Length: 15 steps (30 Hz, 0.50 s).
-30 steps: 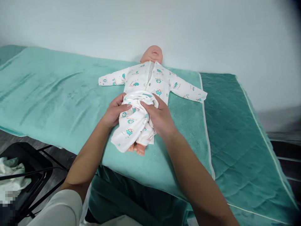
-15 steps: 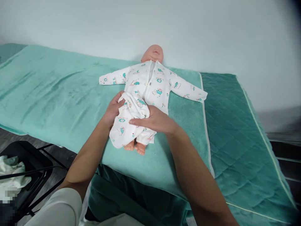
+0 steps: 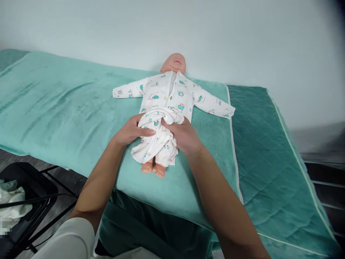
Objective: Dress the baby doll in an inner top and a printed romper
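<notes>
A baby doll [image 3: 174, 64] lies on its back, feet toward me, in a white printed long-sleeved shirt [image 3: 156, 91] with its arms spread. Over the doll's lower body, a bunched white printed baby garment [image 3: 164, 138] is held between my hands. My left hand [image 3: 133, 130] grips its left side, thumb on top and fingers underneath. On the other side my right hand [image 3: 185, 136] pinches the cloth, thumb pressed into the folds. Both bare doll feet [image 3: 153, 169] stick out below the fabric. The folds hide most of the legs, and I cannot tell exactly how the garment sits around them.
A light green plush cover [image 3: 64, 108] lies under the doll, over a darker quilted one [image 3: 269, 151] at right. The pale wall [image 3: 167, 28] rises right behind the head. At lower left stands a black folding chair [image 3: 40, 180] with crumpled cloth [image 3: 13, 201] on it.
My right hand has shifted slightly right and curled inward on the garment, while my left hand has moved a little down. The cloth's gathered top edge now stretches wider across the doll's waist.
</notes>
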{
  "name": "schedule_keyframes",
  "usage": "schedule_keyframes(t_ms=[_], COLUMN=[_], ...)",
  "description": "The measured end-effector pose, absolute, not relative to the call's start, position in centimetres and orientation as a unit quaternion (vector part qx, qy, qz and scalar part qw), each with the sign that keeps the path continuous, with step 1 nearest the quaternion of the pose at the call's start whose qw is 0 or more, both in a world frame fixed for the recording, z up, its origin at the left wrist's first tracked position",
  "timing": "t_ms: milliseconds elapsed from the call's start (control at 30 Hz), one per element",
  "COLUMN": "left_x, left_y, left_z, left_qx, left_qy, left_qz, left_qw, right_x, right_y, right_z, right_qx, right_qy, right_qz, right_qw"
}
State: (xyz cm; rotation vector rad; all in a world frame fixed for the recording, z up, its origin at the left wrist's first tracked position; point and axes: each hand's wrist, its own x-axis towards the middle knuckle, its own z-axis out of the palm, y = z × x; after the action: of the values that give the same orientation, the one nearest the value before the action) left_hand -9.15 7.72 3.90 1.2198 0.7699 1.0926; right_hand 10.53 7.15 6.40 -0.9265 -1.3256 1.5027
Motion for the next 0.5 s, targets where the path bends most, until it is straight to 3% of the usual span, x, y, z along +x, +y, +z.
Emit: schedule_keyframes(t_ms=[300, 500], left_x=[-7.8, -8.1], left_y=[7.3, 7.2], left_z=[4.0, 4.1], left_qx=[0.433, 0.407], left_qy=[0.325, 0.324], left_qz=[0.558, 0.558], left_qw=[0.629, 0.646], right_x=[10.8, 11.4], right_y=[7.4, 7.1], right_z=[6.2, 6.9], right_qx=[-0.350, -0.329], right_qy=[-0.538, -0.573], right_qz=[0.628, 0.656], right_qw=[0.440, 0.364])
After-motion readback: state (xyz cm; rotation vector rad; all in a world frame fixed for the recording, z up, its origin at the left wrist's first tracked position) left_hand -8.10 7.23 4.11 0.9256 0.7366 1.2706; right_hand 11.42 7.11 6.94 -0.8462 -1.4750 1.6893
